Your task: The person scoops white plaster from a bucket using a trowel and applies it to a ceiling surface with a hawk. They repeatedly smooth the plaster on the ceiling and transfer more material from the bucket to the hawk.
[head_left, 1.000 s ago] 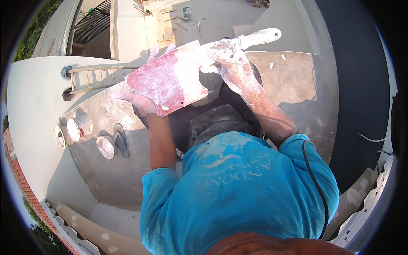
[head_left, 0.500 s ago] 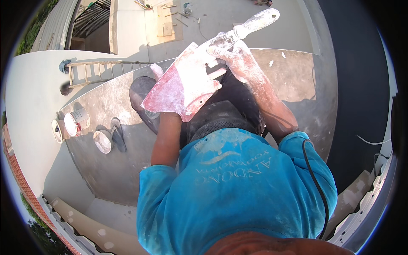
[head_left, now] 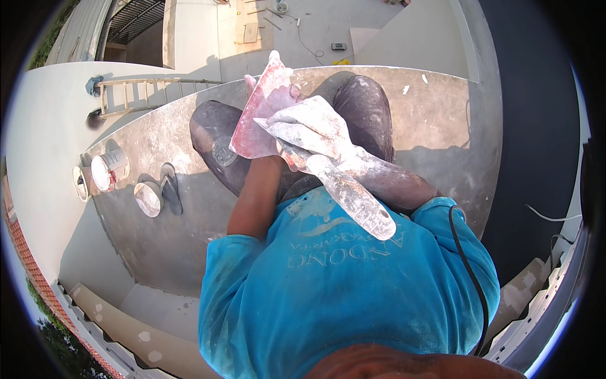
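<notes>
A flat reddish plastic scraper plate (head_left: 255, 131), smeared with white putty, is tilted up over my lap. My left hand (head_left: 285, 99) grips it, mostly hidden, with some fingers showing at its edge. Across the plate's lower right lies my right hand (head_left: 319, 126), coated white and closed around a putty knife (head_left: 356, 201). The knife's whitened handle points back at my chest, down to the right. Its blade sits against or just over the plate near the lower corner, partly covered by my fingers.
I sit on a grey ledge (head_left: 435, 120) with knees bent. To the left stand several white buckets (head_left: 110, 169) and a pair of dark sandals (head_left: 170, 189). A wooden ladder (head_left: 148, 95) leans beyond the ledge. Farther down, a cord and boards lie on a floor. A dark wall (head_left: 530, 126) rises at right.
My right hand has come down and inward over the plate. The knife has swung round, its handle now pointing toward me instead of away. The plate has turned steeper.
</notes>
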Available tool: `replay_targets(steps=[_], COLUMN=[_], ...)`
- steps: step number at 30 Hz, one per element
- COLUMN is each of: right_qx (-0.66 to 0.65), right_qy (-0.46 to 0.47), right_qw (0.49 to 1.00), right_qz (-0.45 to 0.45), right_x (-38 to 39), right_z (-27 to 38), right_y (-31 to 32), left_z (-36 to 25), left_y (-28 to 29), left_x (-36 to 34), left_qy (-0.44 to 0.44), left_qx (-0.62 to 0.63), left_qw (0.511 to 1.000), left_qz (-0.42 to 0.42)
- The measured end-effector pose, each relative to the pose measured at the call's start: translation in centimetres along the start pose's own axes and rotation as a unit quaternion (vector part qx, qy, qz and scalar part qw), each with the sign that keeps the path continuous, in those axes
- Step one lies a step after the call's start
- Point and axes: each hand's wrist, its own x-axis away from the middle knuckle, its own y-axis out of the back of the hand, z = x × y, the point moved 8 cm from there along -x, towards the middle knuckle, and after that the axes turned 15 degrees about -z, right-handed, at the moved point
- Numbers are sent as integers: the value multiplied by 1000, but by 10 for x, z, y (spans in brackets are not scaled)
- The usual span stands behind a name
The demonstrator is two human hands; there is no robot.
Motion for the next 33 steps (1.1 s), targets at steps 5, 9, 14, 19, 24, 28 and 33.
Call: replay_targets(steps=[5,9,14,19,24,28,33], right_qx=[-91,49,52,42,81,34,21], right_qy=[-242,-26,-223,-66,-82,-21,11], right_qw=[966,998,973,996,992,998,999], right_qz=[-27,13,-1,-54,-46,-41,-46], right_x=[38,11,15,10,10,7,7], right_z=[-86,-33,-78,-52,-61,-38,-44], right_y=[-22,-13,-12,-6,-5,-3,-6], left_z=[2,-5,-3,2,-4,-8,-11], left_y=[-3,2,8,-9,10,11,8], left_x=[9,4,0,7,7,11,13], left_qy=[-28,-42,-47,10,-45,-43,-26], left_qx=[-25,-32,-34,74,-88,-70,-45], left_qw=[999,997,997,993,990,991,994], left_qz=[-34,-50,-59,91,-97,-102,-96])
